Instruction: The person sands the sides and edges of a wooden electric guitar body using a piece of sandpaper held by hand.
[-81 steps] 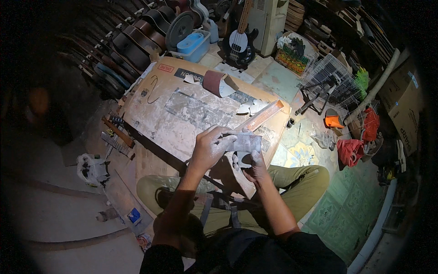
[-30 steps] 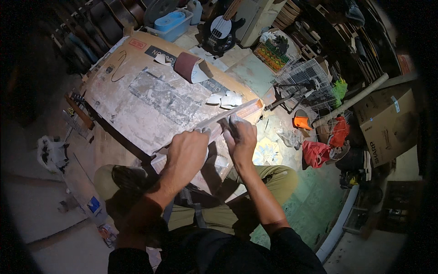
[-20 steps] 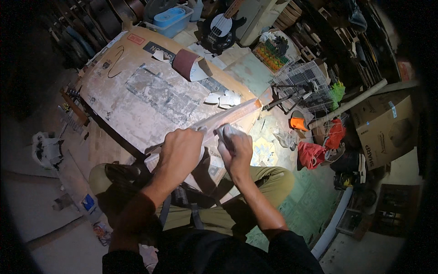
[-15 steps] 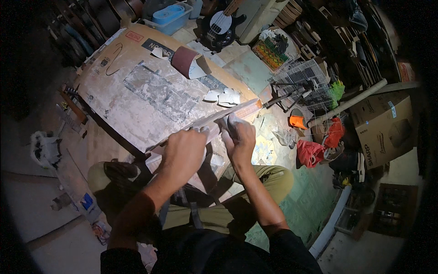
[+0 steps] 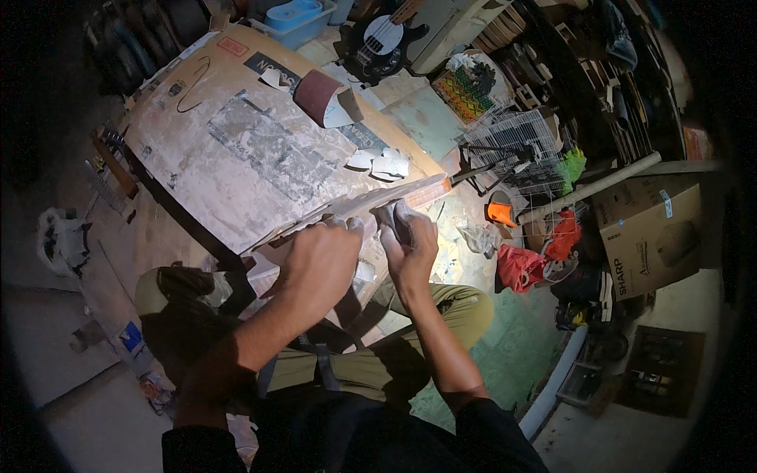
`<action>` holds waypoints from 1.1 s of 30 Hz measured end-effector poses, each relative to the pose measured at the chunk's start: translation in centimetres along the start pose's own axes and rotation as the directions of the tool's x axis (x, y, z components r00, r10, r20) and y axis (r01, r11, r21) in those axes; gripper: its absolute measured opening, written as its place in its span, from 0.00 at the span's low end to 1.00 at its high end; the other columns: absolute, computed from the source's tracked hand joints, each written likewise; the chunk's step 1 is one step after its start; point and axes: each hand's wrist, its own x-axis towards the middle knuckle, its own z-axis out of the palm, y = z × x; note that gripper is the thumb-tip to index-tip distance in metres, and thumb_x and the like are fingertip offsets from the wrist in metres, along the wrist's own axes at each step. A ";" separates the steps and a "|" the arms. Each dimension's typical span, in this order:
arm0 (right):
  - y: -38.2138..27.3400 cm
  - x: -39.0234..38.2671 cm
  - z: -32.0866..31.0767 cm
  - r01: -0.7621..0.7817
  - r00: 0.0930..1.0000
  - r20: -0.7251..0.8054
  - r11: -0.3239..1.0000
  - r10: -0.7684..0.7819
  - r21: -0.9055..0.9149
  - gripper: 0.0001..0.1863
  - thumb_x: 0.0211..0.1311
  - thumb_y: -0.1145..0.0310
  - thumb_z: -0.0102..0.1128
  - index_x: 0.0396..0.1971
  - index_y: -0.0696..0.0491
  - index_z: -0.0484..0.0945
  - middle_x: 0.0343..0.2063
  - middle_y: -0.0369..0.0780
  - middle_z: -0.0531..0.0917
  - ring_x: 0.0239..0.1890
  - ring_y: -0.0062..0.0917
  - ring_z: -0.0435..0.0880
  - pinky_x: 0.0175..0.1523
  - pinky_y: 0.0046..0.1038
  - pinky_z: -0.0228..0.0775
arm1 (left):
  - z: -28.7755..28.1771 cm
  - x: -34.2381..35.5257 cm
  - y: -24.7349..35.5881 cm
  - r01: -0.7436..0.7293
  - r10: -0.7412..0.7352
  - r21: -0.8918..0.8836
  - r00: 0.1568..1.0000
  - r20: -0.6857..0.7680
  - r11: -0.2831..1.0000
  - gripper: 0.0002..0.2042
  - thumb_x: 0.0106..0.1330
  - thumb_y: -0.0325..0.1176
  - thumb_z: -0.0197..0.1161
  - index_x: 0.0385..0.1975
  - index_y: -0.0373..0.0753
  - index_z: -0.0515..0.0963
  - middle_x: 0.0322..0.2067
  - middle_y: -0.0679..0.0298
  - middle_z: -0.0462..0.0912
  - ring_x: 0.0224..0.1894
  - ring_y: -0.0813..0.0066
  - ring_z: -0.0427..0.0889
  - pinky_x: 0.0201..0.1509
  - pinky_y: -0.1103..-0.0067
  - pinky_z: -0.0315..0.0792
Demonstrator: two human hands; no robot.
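Observation:
A long, thin, dust-covered strip (image 5: 394,191) runs along the front edge of the cardboard-covered work surface (image 5: 189,162). My left hand (image 5: 322,248) is closed at this strip, its fingertips curled over the edge and mostly hidden behind the knuckles. Just right of it, my right hand (image 5: 410,240) pinches a small folded grey piece (image 5: 401,229), which looks like sandpaper, against the strip's near side. White dust coats the fingers of that hand. Farther back on the cardboard rests a curled sheet of maroon sandpaper (image 5: 317,96), with torn pale scraps (image 5: 389,164) nearer the strip.
A bent wire (image 5: 194,85) lies on the cardboard. Hand tools (image 5: 114,165) sit left of it. Behind stand a blue tub (image 5: 303,27) and a black bass guitar (image 5: 382,43). On the right are a wire rack (image 5: 524,142), red bags (image 5: 520,268) and a cardboard box (image 5: 650,236).
The whole view has shifted slightly, with surroundings moving left in the picture. Both hands keep their holds at the strip, and the right hand's grey piece shows a little more clearly.

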 end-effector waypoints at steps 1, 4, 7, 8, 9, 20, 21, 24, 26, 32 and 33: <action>-0.5 -0.7 0.0 0.006 1.000 0.004 1.000 -0.006 0.005 0.21 0.48 0.78 0.73 0.45 0.60 0.81 0.38 0.46 0.83 0.43 0.39 0.81 0.51 0.35 0.73 | -0.1 -0.1 -0.3 0.017 -0.017 0.002 1.000 0.026 1.000 0.11 0.57 0.24 0.60 0.39 0.37 0.83 0.26 0.54 0.85 0.29 0.57 0.88 0.32 0.67 0.80; -0.7 -2.4 -0.3 0.047 0.998 -0.035 0.990 -0.043 0.134 0.21 0.47 0.79 0.72 0.44 0.60 0.80 0.35 0.47 0.81 0.39 0.40 0.78 0.46 0.37 0.70 | 0.8 -0.4 -0.1 0.037 -0.037 0.024 0.999 0.008 0.999 0.11 0.58 0.25 0.59 0.39 0.37 0.83 0.28 0.55 0.85 0.29 0.58 0.87 0.31 0.68 0.80; -0.1 -0.1 -0.1 0.028 0.999 -0.029 1.000 -0.028 -0.001 0.20 0.50 0.78 0.72 0.45 0.61 0.80 0.35 0.47 0.81 0.39 0.40 0.78 0.47 0.38 0.70 | 1.3 -0.5 0.5 0.029 -0.024 0.080 0.998 -0.063 0.996 0.09 0.60 0.26 0.59 0.38 0.38 0.83 0.27 0.56 0.85 0.28 0.62 0.87 0.30 0.70 0.80; -0.5 -0.9 -0.2 0.020 0.999 -0.035 0.998 -0.018 0.067 0.17 0.51 0.78 0.71 0.43 0.61 0.80 0.35 0.47 0.81 0.39 0.40 0.78 0.47 0.37 0.70 | 1.1 -0.7 0.5 0.019 -0.017 0.035 0.999 -0.049 0.999 0.06 0.58 0.26 0.61 0.32 0.40 0.84 0.25 0.57 0.86 0.29 0.63 0.88 0.31 0.71 0.81; -1.1 -2.2 -0.2 -0.071 0.997 -0.003 0.982 0.073 0.175 0.15 0.52 0.76 0.71 0.39 0.62 0.78 0.35 0.48 0.80 0.39 0.41 0.77 0.47 0.37 0.70 | 0.8 -0.7 0.3 0.013 -0.013 -0.004 0.999 -0.039 1.000 0.04 0.57 0.27 0.63 0.25 0.41 0.84 0.23 0.57 0.86 0.30 0.65 0.89 0.32 0.73 0.81; -0.8 -1.7 -0.3 -0.186 0.982 0.013 0.961 0.187 0.203 0.17 0.49 0.75 0.73 0.39 0.61 0.79 0.36 0.48 0.81 0.40 0.45 0.78 0.49 0.38 0.70 | 1.1 -1.1 1.0 0.053 -0.052 0.032 0.998 -0.030 0.998 0.09 0.58 0.25 0.60 0.37 0.38 0.83 0.30 0.54 0.85 0.30 0.60 0.88 0.30 0.69 0.81; -0.6 -1.3 -0.4 -0.107 0.994 0.008 0.992 0.107 0.069 0.17 0.48 0.75 0.74 0.39 0.61 0.79 0.36 0.48 0.81 0.41 0.44 0.79 0.49 0.38 0.71 | 1.2 -0.9 1.1 0.049 -0.048 0.032 0.999 -0.023 0.998 0.09 0.58 0.25 0.60 0.37 0.38 0.83 0.30 0.54 0.85 0.30 0.60 0.88 0.30 0.69 0.81; -1.6 -3.3 -0.2 -0.080 0.995 -0.046 0.986 0.087 0.144 0.16 0.49 0.74 0.73 0.38 0.61 0.79 0.35 0.47 0.81 0.40 0.45 0.78 0.49 0.38 0.69 | 1.4 -0.6 1.0 0.067 -0.069 0.037 0.996 0.053 0.997 0.10 0.57 0.24 0.60 0.38 0.38 0.83 0.32 0.55 0.85 0.30 0.60 0.88 0.30 0.69 0.81; -2.3 -3.9 -0.4 0.015 0.998 -0.058 0.986 -0.006 0.168 0.14 0.50 0.76 0.71 0.38 0.59 0.79 0.35 0.47 0.81 0.40 0.45 0.76 0.49 0.38 0.68 | 1.4 -1.1 0.5 0.065 -0.067 0.045 0.997 0.040 0.997 0.10 0.57 0.24 0.60 0.38 0.38 0.83 0.33 0.55 0.85 0.30 0.60 0.88 0.30 0.69 0.81; -2.6 -3.2 -0.9 0.006 1.000 -0.013 0.999 -0.005 0.053 0.18 0.50 0.78 0.72 0.42 0.60 0.80 0.37 0.46 0.83 0.42 0.40 0.79 0.51 0.36 0.71 | 1.0 -1.2 0.9 0.044 -0.046 0.046 0.998 0.045 0.998 0.06 0.56 0.25 0.61 0.31 0.38 0.84 0.28 0.54 0.86 0.28 0.61 0.88 0.29 0.70 0.81; -2.9 -4.0 -1.2 0.039 0.999 -0.031 0.989 -0.035 0.146 0.17 0.50 0.78 0.71 0.42 0.60 0.80 0.36 0.46 0.82 0.40 0.41 0.78 0.48 0.37 0.70 | 1.1 -1.3 0.8 0.039 -0.039 0.023 0.999 -0.027 0.999 0.06 0.56 0.25 0.61 0.22 0.39 0.85 0.23 0.54 0.86 0.27 0.62 0.89 0.28 0.71 0.81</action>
